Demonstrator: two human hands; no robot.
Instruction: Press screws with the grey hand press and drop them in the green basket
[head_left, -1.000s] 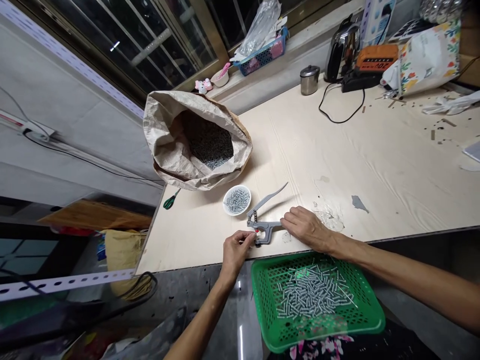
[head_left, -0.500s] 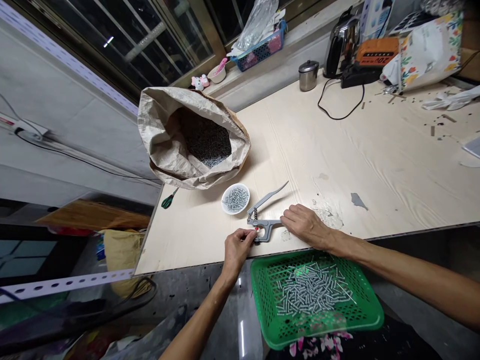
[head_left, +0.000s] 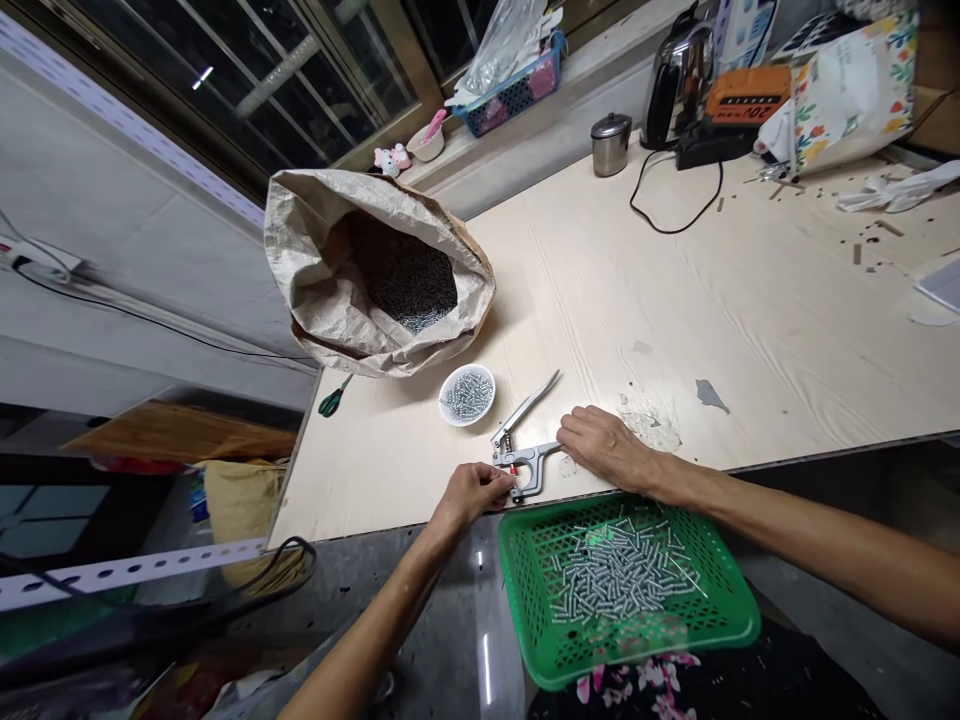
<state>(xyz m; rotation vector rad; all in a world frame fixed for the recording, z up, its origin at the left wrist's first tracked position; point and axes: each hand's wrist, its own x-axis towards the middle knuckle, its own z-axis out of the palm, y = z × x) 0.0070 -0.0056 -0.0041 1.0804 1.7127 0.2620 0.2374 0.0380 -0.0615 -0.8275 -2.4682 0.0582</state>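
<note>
Grey snap-fastener pliers [head_left: 534, 460] lie near the table's front edge, their upper handle raised and a red tip showing in the jaw. My right hand [head_left: 604, 448] is closed round the end of the lower handle. At the jaw, my left hand [head_left: 474, 492] is closed in a pinch; whatever is between its fingertips is too small to make out. Just behind the pliers stands a white bowl [head_left: 444, 408] of small silvery ribbed pieces. In front of the table, a green plastic basket [head_left: 521, 610] holds many short silvery ribbed pieces in a heap.
A large open sack [head_left: 300, 250] of small dark pieces stands at the back left, with green-handled scissors [head_left: 331, 402] beside it. Along the back are a metal canister [head_left: 611, 147], a kettle [head_left: 677, 80] and a black cable [head_left: 675, 231]. A blue basket [head_left: 517, 98] sits on the sill.
The raised handle of the pliers has tilted lower toward the body, and the pliers have turned slightly. My left hand still pinches at the jaw. The whole view has shifted a little.
</note>
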